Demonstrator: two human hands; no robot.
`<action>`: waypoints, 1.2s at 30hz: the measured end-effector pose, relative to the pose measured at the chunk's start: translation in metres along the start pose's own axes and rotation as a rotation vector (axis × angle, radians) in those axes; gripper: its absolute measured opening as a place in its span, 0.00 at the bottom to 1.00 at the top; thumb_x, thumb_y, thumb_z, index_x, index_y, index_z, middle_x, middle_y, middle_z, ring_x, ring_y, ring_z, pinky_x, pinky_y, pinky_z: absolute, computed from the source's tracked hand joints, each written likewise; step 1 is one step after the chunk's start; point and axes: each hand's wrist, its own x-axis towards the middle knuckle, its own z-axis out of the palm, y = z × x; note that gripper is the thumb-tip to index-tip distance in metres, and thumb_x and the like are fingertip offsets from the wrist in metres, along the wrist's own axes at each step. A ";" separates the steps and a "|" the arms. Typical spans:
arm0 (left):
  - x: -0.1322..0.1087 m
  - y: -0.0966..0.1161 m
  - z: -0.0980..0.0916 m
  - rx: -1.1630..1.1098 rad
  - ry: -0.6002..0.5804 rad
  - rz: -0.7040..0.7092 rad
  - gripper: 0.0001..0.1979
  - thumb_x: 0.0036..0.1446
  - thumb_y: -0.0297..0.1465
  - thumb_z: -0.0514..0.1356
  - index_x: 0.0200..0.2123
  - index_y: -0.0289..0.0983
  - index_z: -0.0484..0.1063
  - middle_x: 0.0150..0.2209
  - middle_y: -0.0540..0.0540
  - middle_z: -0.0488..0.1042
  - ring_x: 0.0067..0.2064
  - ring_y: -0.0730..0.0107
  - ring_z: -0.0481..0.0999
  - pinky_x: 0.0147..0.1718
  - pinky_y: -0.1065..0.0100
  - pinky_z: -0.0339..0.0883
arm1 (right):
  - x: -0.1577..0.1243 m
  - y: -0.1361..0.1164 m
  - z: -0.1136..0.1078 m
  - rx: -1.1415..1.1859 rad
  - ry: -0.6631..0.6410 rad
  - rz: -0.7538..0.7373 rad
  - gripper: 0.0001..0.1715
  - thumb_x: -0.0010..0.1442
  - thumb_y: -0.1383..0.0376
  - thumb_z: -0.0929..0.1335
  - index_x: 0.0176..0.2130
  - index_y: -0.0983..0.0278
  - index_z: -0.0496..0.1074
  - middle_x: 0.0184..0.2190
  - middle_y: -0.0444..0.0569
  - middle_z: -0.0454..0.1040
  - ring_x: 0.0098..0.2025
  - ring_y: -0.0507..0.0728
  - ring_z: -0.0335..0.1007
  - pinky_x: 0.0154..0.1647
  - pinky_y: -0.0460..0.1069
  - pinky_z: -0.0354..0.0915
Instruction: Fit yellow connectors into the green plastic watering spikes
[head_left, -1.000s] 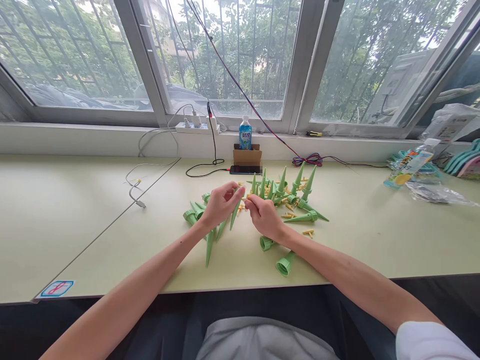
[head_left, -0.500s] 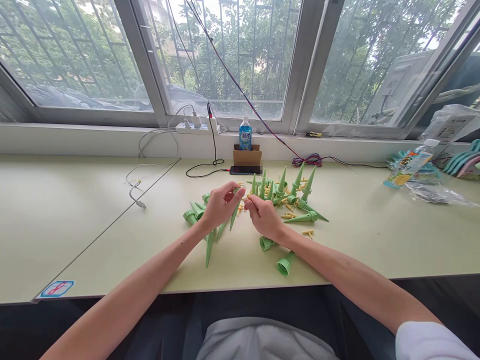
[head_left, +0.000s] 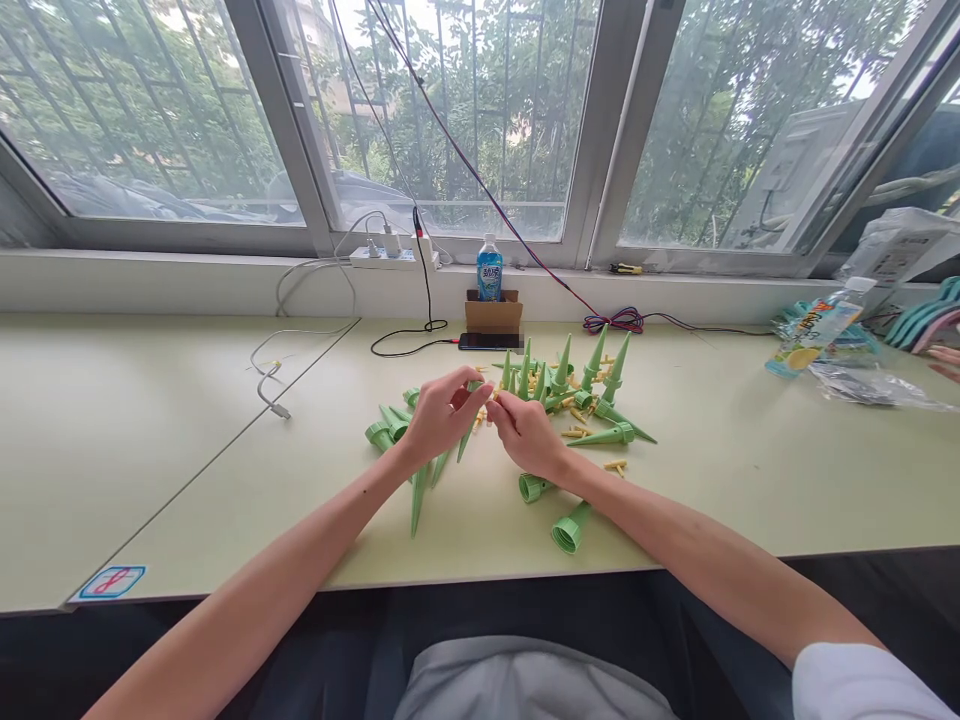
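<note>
Blue bottle partly hidden by cardboard box, far centre, phone at box's near side, white power strip left of box, coiled cable right of box, marked sticker near left

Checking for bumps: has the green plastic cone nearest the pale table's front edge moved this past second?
No; the green cone shows no visible shift either way against the table's front edge.

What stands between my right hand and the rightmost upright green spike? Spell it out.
Only low clutter: loose yellow pieces lie on the table between your right hand and the rightmost upright green spike, and a lying green spike sits just before its base. Nothing upright visibly blocks the way.
</note>
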 end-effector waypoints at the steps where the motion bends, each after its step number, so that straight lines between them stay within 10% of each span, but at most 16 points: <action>1: 0.000 0.000 0.000 0.006 0.005 0.019 0.13 0.61 0.41 0.56 0.31 0.37 0.68 0.24 0.53 0.68 0.21 0.80 0.61 0.21 0.76 0.59 | 0.000 0.000 0.000 0.004 -0.004 0.001 0.20 0.69 0.56 0.55 0.27 0.60 0.54 0.19 0.40 0.60 0.20 0.50 0.51 0.24 0.46 0.50; 36: 0.000 0.002 0.000 -0.080 -0.032 -0.049 0.11 0.62 0.39 0.56 0.34 0.37 0.67 0.24 0.54 0.65 0.21 0.81 0.61 0.20 0.77 0.57 | -0.001 0.000 -0.002 0.086 0.001 -0.010 0.20 0.69 0.57 0.58 0.26 0.61 0.52 0.17 0.39 0.59 0.20 0.48 0.53 0.24 0.45 0.49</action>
